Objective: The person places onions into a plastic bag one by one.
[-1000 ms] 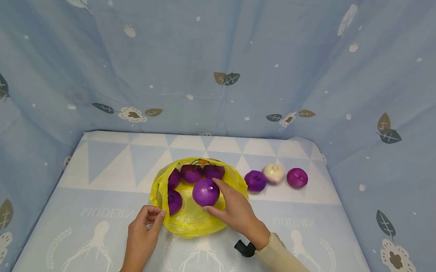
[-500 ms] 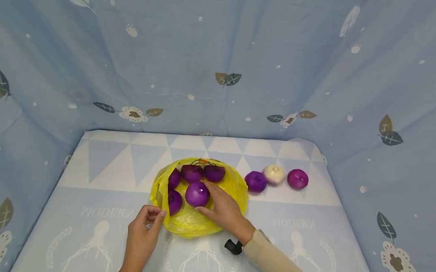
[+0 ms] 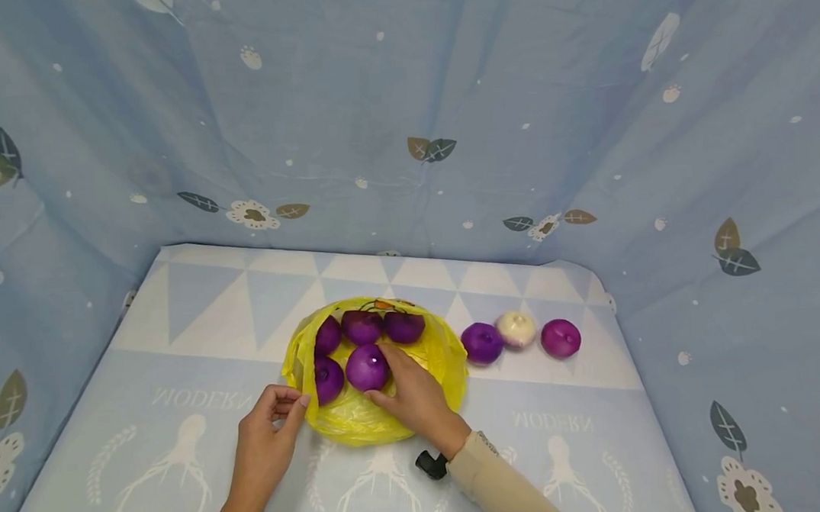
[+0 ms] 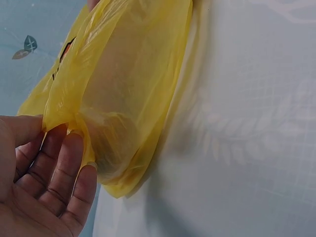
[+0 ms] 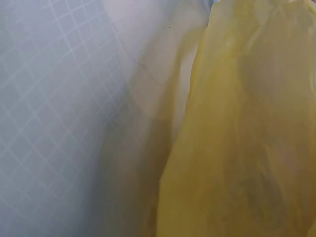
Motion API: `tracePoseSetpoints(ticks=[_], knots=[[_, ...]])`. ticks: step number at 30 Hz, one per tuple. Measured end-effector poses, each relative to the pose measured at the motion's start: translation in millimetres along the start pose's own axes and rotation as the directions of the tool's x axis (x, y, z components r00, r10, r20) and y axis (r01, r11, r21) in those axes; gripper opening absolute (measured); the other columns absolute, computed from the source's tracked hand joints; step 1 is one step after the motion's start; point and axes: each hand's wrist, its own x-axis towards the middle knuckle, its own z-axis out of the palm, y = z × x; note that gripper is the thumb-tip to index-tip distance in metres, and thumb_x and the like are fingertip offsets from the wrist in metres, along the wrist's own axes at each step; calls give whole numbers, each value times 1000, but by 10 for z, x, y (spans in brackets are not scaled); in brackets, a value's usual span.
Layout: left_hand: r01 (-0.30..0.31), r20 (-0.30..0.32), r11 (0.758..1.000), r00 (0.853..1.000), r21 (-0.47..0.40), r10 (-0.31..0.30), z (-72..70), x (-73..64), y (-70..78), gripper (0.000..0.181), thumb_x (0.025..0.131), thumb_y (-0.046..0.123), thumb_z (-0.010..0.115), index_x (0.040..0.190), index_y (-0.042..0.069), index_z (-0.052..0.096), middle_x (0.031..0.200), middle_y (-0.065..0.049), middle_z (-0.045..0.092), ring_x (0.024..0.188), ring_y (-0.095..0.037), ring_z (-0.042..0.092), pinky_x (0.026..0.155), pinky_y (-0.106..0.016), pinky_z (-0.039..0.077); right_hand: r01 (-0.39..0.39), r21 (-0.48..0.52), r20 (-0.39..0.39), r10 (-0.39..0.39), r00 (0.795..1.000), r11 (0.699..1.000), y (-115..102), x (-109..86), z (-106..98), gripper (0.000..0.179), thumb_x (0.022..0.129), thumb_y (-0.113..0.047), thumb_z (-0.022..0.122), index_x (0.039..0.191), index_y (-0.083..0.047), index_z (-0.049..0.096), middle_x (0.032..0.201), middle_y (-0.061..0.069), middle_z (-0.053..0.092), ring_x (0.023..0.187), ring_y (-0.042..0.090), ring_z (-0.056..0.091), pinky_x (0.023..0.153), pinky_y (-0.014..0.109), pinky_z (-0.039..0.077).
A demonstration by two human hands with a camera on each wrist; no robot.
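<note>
A yellow plastic bag lies with its mouth spread wide. Several purple onions sit inside along its back and left. Within the bag's mouth, my right hand holds another purple onion between thumb and fingers, close beside the onion on the left. My left hand pinches the bag's left rim; the left wrist view shows its thumb and fingers on the thin yellow plastic. In the right wrist view, the bag's side fills the right part, and that hand is hidden.
Right of the bag stand a purple onion, a whitish onion and a reddish-purple onion. The patterned tablecloth covers the table, and blue curtains enclose it behind and at both sides.
My right hand has carried its onion leftward and lower into the bag, close to the onion on the left. The left hand has stayed on the rim.
</note>
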Motion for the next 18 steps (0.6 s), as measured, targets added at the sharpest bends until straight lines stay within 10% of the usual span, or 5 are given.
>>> tracePoseSetpoints(ticks=[18], knots=[[15,0,1000,1000,-18,-15,11,-16,17,10,102,16,72,104,9,66,92,0,70,85,-13,65,73,-13,49,0,17,5,0,1000,1000,-11,41,27,92,92,-41,83,162,-8,34,159,8,46,139,25,52,113,42,45]])
